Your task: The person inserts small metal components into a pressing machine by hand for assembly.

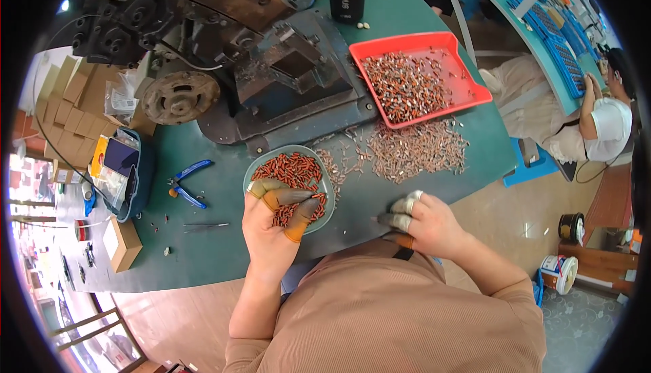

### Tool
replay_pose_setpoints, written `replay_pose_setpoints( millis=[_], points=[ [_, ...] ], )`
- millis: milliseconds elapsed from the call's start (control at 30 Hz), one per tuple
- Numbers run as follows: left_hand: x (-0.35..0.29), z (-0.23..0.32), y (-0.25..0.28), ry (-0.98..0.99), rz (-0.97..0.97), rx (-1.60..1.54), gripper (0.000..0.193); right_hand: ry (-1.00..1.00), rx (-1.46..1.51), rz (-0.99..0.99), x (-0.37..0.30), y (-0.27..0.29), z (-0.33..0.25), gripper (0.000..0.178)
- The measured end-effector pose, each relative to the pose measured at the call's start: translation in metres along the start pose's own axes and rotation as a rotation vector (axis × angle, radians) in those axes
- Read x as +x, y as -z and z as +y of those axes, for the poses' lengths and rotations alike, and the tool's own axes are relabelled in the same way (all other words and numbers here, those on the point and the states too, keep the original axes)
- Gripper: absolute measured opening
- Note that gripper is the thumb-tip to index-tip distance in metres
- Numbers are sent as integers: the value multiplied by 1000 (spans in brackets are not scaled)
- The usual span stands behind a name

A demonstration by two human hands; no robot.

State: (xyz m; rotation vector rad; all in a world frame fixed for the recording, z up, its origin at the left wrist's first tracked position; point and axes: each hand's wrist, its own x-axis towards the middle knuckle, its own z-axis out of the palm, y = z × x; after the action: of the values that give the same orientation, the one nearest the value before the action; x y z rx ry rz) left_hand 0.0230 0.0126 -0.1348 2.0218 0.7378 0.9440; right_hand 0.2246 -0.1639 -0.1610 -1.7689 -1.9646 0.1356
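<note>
My left hand (274, 213) reaches over a round, pale green bowl (251, 170) filled with small, slim red-brown parts (288, 169). Its thumb and forefinger, in grey and orange finger cots, come together above the parts; whatever sits between the tips is too small to make out. Near the table's front edge, my right hand (417, 220) is held with bent fingers, also in finger cots. Those fingertips point left and are close together, and I cannot make out what they hold. A heap of small pinkish-copper parts (420, 152) lies on the table beyond the right hand.
A red tray (468, 95) of mixed small metal parts stands behind the heap. A dark machine (291, 68) fills the back. Blue-handled pliers (190, 183), tweezers (207, 224) and a small carton (123, 245) lie left. Another person (603, 125) sits at a bench far right.
</note>
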Motion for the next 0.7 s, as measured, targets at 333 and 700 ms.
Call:
replay_pose_setpoints(
  millis=[333,700],
  points=[
    [54,-5,-1,-220,203,201,21,-316,770,268,81,19,15,11],
    [146,-24,-18,-685,538,594,24,-583,1090,315,232,47,28,8]
  ],
)
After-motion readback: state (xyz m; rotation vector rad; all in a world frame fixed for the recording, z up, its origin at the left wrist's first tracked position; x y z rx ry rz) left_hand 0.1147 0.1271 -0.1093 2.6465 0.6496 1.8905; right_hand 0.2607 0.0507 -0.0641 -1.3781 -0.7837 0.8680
